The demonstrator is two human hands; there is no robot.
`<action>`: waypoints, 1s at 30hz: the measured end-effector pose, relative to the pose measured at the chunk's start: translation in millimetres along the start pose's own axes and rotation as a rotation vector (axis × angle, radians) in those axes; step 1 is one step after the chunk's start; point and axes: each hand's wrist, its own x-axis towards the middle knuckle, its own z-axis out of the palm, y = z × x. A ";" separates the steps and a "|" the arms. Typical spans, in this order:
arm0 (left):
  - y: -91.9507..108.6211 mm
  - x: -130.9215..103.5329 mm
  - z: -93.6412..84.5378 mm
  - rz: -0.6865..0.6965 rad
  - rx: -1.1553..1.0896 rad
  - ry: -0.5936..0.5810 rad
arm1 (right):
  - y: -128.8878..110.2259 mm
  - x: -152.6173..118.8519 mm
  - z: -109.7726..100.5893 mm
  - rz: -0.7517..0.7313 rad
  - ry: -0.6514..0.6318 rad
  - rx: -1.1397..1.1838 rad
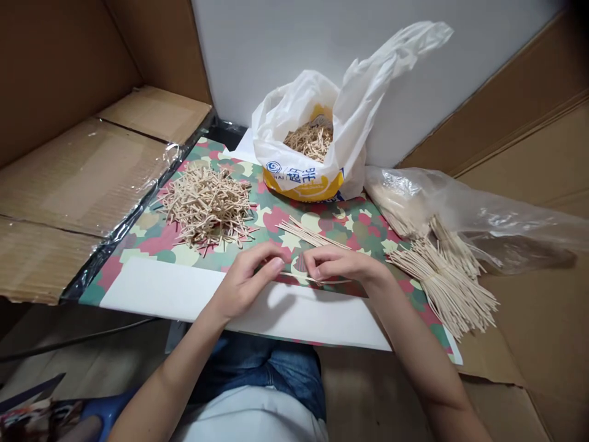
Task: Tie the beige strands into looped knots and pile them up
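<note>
My left hand (254, 277) is closed, thumb and fingers pinching one end of a thin pale stick (299, 278) just above the table's front edge. My right hand (338, 264) has its fingers curled on the same stick, whose other end runs out beneath the palm. Just beyond the hands lies a small row of long straight sticks (306, 231), partly covered by the right hand. Off to the left is a heap of short, bent pale pieces (207, 205). Several bundles of long sticks (448, 279) rest at the right edge.
A white plastic bag (301, 98) holding short pieces and brown shreds stands at the back. A clear plastic bag (460, 202) with more sticks lies at right. A camouflage-patterned sheet (271, 218) covers the table, with a white strip (184, 288) along its front. Cardboard (87, 166) borders the left.
</note>
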 end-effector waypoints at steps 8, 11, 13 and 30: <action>-4.1 1.5 9.3 -0.216 -0.309 -0.015 | 3.7 0.9 6.5 -0.027 0.117 0.132; -7.8 -1.2 10.0 -0.239 -0.410 0.031 | -0.1 0.0 9.6 -0.014 0.145 0.071; -9.9 -3.0 9.2 -0.248 -0.465 0.019 | -0.9 0.6 11.9 -0.003 0.164 0.078; -11.8 -4.9 9.9 -0.180 -0.704 -0.054 | 14.0 11.2 17.8 -0.043 0.046 0.449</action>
